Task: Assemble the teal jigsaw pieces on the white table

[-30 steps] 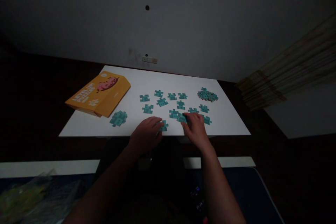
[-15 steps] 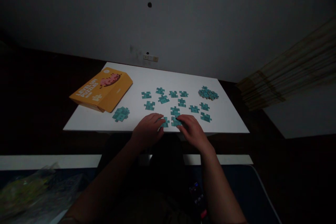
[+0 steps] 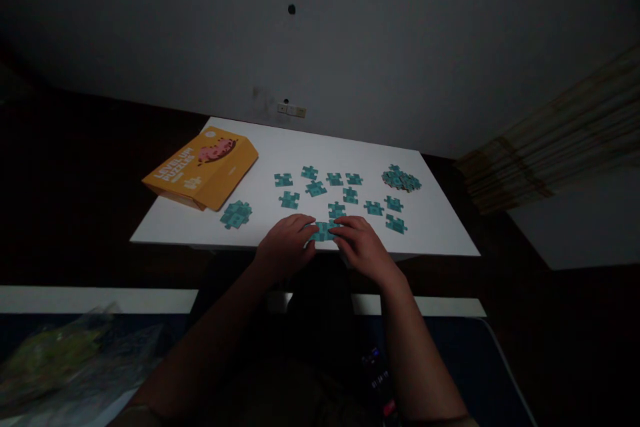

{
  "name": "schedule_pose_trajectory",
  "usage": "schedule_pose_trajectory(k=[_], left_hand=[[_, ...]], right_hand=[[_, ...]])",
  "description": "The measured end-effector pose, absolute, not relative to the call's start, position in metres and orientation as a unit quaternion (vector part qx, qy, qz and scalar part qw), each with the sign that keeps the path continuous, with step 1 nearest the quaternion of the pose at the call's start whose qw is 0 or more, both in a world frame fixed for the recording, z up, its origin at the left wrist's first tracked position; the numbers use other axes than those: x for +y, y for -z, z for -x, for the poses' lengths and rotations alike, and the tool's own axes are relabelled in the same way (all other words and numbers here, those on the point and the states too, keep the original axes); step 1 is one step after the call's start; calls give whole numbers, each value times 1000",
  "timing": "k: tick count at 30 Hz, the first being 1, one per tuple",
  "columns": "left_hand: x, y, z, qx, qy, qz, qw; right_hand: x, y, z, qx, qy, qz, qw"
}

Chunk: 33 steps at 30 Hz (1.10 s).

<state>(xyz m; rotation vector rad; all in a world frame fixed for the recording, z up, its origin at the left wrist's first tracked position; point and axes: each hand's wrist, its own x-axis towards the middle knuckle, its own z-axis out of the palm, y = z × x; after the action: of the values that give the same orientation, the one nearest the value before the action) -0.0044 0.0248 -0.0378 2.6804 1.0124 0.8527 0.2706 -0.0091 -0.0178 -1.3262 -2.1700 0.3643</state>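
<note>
two small teal puzzle pieces, lying flat and touching, are pinched between both hands' fingertips on the white counter.

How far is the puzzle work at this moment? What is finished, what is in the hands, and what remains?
Done: very little; no large joined area shows on the white table. In hand: the left hand and right hand press two teal pieces together at the near edge. Left: about ten loose pieces lie spread face down, plus a pile far right and a small pile by the orange box.
</note>
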Motion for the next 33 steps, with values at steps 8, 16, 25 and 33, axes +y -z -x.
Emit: schedule_pose_trajectory(k=[8, 16, 25, 33], left_hand=[[25, 38, 4, 336, -282, -896, 74], [24, 33, 4, 339, -278, -895, 80], [25, 37, 5, 333, -296, -893, 67], [23, 34, 4, 338, -295, -891, 65]], right_hand=[[-11, 17, -269, -810, -129, 497, 283], [-20, 16, -276, -809, -102, 516, 264], [-13, 19, -327, -765, 4, 591, 255], [34, 21, -274, -796, -27, 554, 243]])
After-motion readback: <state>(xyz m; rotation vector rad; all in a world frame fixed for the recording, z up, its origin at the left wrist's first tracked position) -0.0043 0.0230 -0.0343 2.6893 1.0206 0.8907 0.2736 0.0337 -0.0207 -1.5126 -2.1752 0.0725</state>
